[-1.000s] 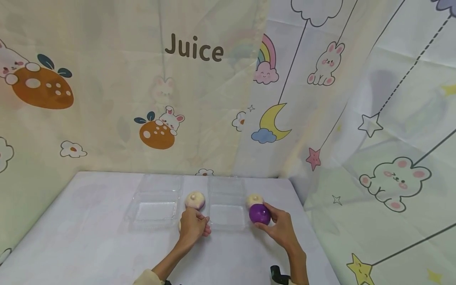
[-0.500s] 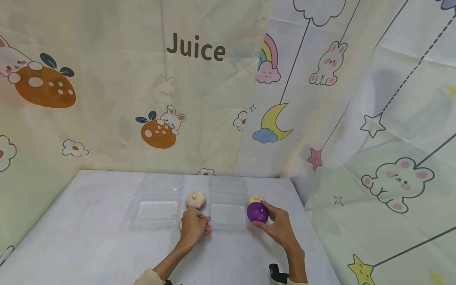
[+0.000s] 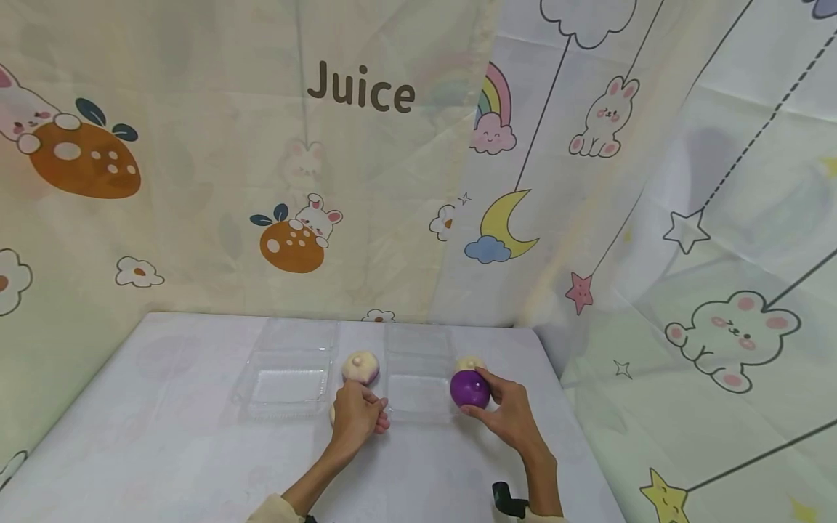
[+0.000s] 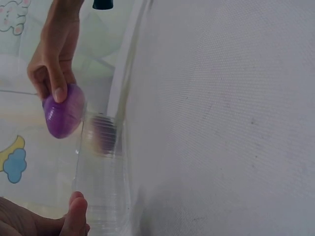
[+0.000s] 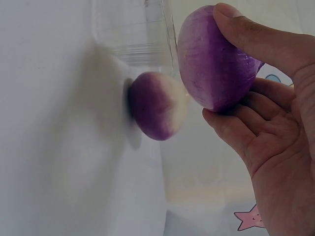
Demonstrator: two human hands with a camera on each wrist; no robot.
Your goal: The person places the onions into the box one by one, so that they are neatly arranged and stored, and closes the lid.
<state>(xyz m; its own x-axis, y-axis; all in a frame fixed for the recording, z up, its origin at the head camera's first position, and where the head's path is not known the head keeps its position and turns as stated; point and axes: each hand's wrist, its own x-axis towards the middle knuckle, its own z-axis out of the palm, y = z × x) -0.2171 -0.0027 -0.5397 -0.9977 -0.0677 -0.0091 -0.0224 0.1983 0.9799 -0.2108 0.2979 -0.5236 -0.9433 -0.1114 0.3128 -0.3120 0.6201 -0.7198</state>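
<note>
My right hand (image 3: pixel 516 418) pinches a glossy purple turnip (image 3: pixel 469 390) between thumb and fingers, raised beside the right-hand clear plastic box (image 3: pixel 418 396). In the right wrist view, the held turnip (image 5: pixel 211 61) fades to pale on one side. Below it, a purple-and-cream turnip (image 5: pixel 155 105) sits on the table by the box. My left hand (image 3: pixel 356 415) hovers at the box's near left side, fingers loosely bent, with nothing visible in them. Just beyond it lies another cream-topped turnip (image 3: pixel 360 367); one more (image 3: pixel 332 415) is mostly hidden behind the left hand.
A second clear box (image 3: pixel 288 385) with its lid raised stands left on the white table (image 3: pixel 170 443). Patterned curtains (image 3: pixel 366 174) hang behind the table and along its right side. A dark wrist mount (image 3: pixel 506 501) shows by the right forearm.
My right hand has moved slightly left with the purple turnip, closer to the right-hand box. The left hand stays in place. The head view has shifted a little.
</note>
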